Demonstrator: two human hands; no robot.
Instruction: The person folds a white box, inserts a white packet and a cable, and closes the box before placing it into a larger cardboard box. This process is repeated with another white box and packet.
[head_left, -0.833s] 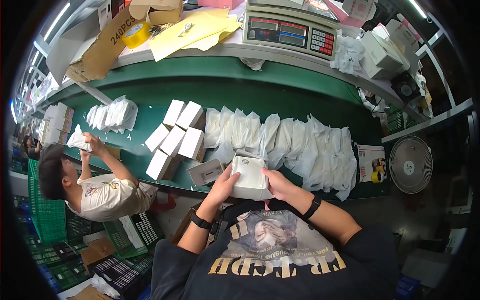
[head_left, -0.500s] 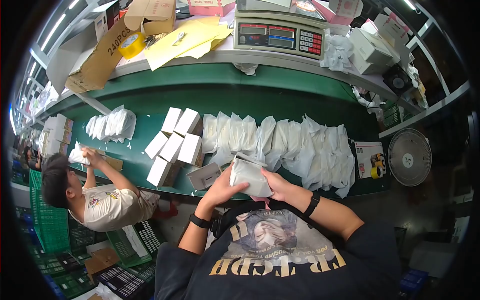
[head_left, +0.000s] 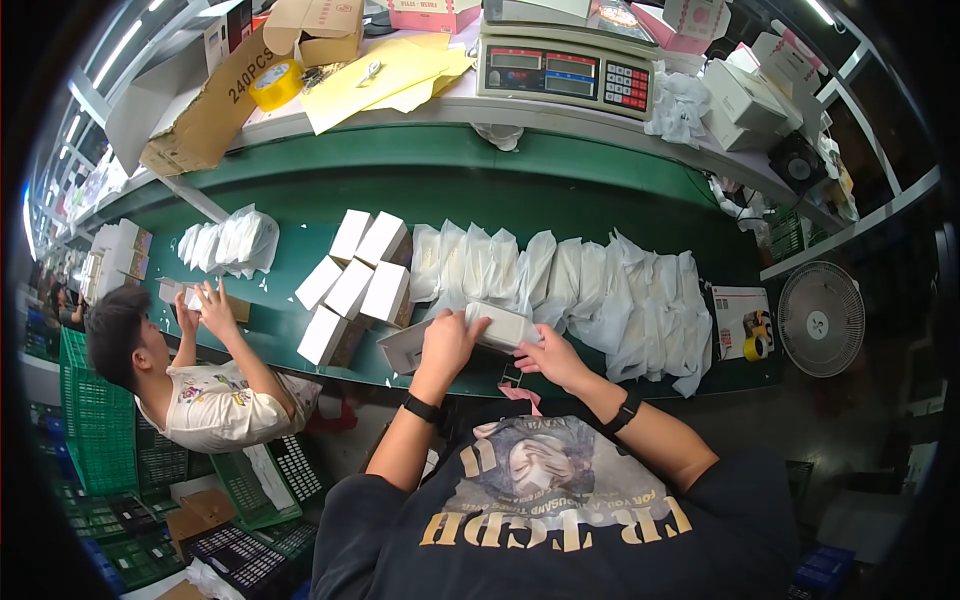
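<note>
White boxy package [head_left: 503, 322] is being held between both hands above the near part of the green counter [head_left: 310, 235]. Its left end is being gripped by the left hand [head_left: 448, 350], thumb laid over it, and its right end is being gripped by the right hand [head_left: 553, 358]. Just beside the left hand an open carton [head_left: 402, 350] is being kept. Behind, space is being taken up by bagged packets [head_left: 565, 285] and, leftward, white boxes [head_left: 347, 288]. Farther left, a small white item [head_left: 192, 299] is being handled by a co-worker [head_left: 215, 400].
</note>
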